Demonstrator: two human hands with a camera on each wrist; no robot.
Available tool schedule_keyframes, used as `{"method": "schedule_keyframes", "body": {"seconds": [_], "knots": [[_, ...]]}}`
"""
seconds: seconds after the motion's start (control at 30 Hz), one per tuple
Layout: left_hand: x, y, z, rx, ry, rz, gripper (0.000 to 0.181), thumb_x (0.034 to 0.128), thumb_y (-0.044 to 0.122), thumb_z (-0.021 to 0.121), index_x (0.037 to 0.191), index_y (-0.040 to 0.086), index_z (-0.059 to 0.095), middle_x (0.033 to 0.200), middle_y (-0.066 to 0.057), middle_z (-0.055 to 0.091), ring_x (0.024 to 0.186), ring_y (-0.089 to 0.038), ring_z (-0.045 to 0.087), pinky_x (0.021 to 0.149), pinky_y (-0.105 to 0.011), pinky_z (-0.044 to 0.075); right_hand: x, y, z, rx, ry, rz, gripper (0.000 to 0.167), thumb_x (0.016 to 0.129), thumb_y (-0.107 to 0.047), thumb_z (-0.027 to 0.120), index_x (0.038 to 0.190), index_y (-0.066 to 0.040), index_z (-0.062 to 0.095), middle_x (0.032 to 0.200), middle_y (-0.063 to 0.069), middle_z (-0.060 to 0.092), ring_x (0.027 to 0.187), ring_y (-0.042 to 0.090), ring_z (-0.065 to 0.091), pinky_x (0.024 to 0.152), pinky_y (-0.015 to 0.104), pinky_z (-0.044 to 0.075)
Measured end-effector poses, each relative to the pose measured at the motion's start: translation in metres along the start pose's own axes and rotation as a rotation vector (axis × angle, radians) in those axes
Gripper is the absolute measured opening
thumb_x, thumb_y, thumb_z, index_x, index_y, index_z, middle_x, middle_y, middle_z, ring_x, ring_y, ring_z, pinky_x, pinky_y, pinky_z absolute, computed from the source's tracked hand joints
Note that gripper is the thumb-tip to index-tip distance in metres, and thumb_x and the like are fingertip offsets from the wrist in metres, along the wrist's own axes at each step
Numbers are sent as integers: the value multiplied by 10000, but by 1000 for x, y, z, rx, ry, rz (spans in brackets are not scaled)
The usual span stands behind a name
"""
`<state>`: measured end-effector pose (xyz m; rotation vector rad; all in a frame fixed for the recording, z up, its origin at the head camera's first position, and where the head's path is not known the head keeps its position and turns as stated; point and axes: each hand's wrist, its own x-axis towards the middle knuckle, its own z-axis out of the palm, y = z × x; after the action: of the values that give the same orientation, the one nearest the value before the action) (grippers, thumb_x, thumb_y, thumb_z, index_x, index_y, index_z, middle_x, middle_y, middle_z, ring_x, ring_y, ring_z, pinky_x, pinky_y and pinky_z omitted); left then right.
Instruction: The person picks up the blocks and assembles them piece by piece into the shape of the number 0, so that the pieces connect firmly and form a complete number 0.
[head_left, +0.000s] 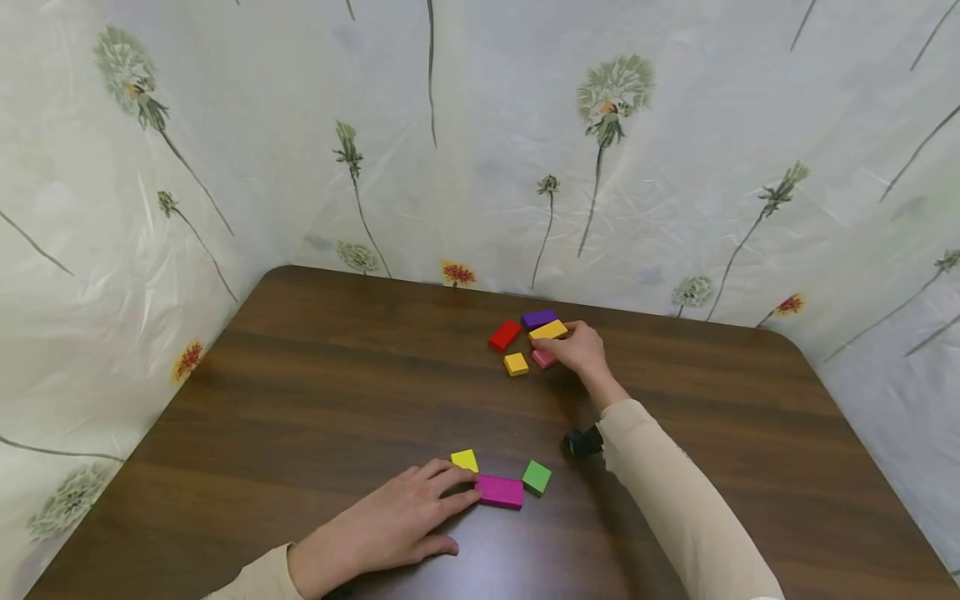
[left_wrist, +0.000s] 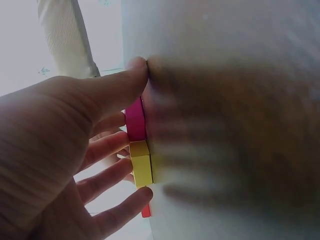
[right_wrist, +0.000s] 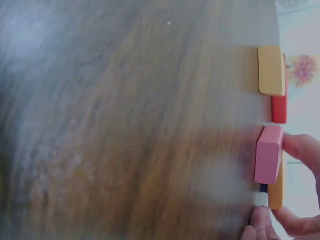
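Observation:
At the far side of the table, my right hand (head_left: 583, 348) pinches a long orange-yellow block (head_left: 548, 331) between thumb and fingers. Just in front of that block lies a pink block (head_left: 544, 358), and behind it a purple block (head_left: 538, 319). A red block (head_left: 505, 336) and a small orange-yellow block (head_left: 516, 364) sit to their left. Nearer, my left hand (head_left: 397, 512) rests palm down with fingers spread, fingertips at a magenta block (head_left: 500, 492) and a yellow block (head_left: 464, 460). Close to the magenta block's right end is a green block (head_left: 536, 477).
The brown wooden table (head_left: 337, 375) has rounded far corners. Behind it and at its sides hangs a pale sheet (head_left: 465, 167) printed with dandelions. A dark device (head_left: 582, 442) shows beneath the right sleeve.

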<state>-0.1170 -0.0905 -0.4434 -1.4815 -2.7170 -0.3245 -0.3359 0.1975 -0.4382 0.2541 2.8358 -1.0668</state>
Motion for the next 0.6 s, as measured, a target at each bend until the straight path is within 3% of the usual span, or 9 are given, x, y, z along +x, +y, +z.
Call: {"method": "schedule_keyframes", "body": {"seconds": [0.2,0.4,0.6], "knots": [[0,-1,0,-5,7,3,590,903,455,674,1385,134,565,1411,-18,472,1253,-208,435,923,-363,471,2,3,-2,121,8,76,798,837,-378,745,1414,26,371,1300,226,482,1171,347,467,1008,457,397],[1,-1,1,-14,0,1,592,902,461,673,1384,135,566,1409,-12,474,1249,-201,437,921,-359,471,1,2,-4,260,36,157,668,880,-315,724,1405,-33,423,1291,192,522,1162,325,492,1000,442,400],[1,-1,0,-15,10,8,591,897,449,684,1380,127,568,1404,-17,479,1246,-203,439,923,-356,469,3,8,-4,472,69,171,544,929,-252,684,1395,-71,468,1293,162,532,1154,292,523,976,398,417]]}}
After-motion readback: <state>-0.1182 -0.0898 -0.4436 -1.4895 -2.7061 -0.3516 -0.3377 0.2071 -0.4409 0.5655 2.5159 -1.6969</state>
